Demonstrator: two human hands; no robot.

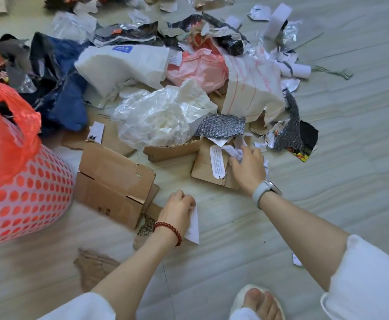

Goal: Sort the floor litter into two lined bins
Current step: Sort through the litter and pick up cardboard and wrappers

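Note:
Litter covers the floor: torn cardboard, plastic bags, paper scraps. My left hand (177,207) pinches a white triangular paper scrap (193,227) just above the floor, beside a flattened cardboard box (112,181). My right hand (247,166) grips crumpled white paper (234,152) over a torn cardboard piece (208,172) that carries a white label. At the far left stands a white perforated bin (27,204) lined with a red plastic bag (2,135). Only this one bin shows.
A clear plastic bag with white filling (156,116), bubble wrap (221,127), a pink bag (198,68), a white mailer (124,63) and a dark blue bag (66,88) pile up behind. A torn cardboard scrap (94,269) lies near my left arm. My slippered foot (258,301) is at the bottom.

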